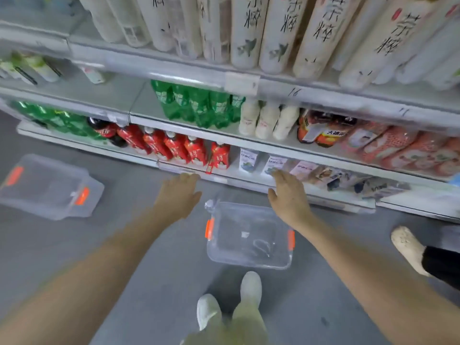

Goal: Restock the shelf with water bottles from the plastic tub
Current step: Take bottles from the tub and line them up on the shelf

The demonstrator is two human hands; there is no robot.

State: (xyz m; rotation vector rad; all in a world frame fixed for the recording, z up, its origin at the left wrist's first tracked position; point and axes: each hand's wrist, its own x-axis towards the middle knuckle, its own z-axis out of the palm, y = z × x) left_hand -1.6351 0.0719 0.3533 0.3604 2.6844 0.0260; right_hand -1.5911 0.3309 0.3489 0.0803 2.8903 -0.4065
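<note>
A clear plastic tub [249,257] with orange latches stands on the grey floor in front of the shelf; I see no bottles inside it. My left hand [178,195] hovers above and to the left of the tub, fingers straight, holding nothing. My right hand [288,195] is stretched out above the tub's far right corner, near the lowest shelf edge [249,181], fingers straight and holding nothing. Red-labelled bottles [174,148] and green bottles [199,105] line the shelves. The picture is blurred.
The tub's clear lid [49,188] lies on the floor at the left. My feet [231,302] stand just behind the tub. Another person's shoe [408,247] is at the right. White tall bottles [249,33] fill the top shelf, and pink packs [398,150] sit at the right.
</note>
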